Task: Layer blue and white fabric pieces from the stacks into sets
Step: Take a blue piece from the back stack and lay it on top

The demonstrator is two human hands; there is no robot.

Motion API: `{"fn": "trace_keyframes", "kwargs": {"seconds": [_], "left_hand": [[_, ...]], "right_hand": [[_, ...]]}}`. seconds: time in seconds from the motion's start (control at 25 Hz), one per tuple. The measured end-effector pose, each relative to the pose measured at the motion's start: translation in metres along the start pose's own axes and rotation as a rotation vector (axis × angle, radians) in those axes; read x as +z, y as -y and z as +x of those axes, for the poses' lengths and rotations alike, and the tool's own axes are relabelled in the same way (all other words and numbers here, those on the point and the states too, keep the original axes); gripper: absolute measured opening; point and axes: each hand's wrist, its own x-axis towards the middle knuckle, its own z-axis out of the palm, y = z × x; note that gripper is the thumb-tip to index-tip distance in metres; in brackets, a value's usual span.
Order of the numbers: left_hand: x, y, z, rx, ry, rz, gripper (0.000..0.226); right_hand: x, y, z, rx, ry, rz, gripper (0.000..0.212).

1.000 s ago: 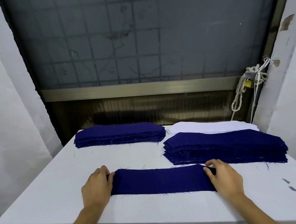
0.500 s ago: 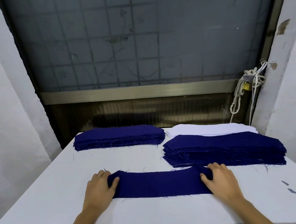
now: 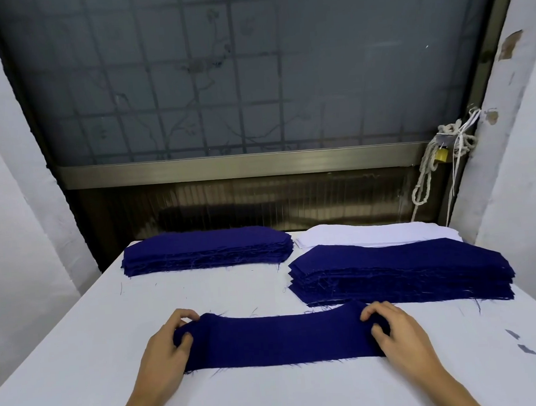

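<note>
The blue fabric piece lies flat on the white worktop, stretched between both hands. The left hand pinches one short end, the right hand the other. It looks light, limp and fray-edged, best lifted by its ends. Beyond the right grip sit a blue stack and white stack; beyond the left, another blue stack. A grilled window backs the room.
</note>
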Motion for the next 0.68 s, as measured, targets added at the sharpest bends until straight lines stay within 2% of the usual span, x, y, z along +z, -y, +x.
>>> {"fn": "trace_keyframes", "kwargs": {"seconds": [0.08,0.2,0.4,0.68], "left_hand": [[0.001,0.001,-0.002,0.011,-0.001,0.009,0.047],[0.001,-0.005,-0.001,-0.049,0.016,-0.103,0.046],[0.002,-0.062,0.037,0.07,-0.004,-0.167,0.044],[0.069,-0.164,0.112,0.142,0.088,-0.149,0.025]], "right_hand": [[0.001,0.0,0.0,-0.006,-0.002,0.003,0.042],[-0.005,-0.001,0.001,-0.033,-0.012,0.108,0.043],[-0.059,-0.008,0.039,-0.034,-0.168,0.315,0.046],[-0.139,-0.062,0.117,0.104,-0.349,0.155,0.035]]}}
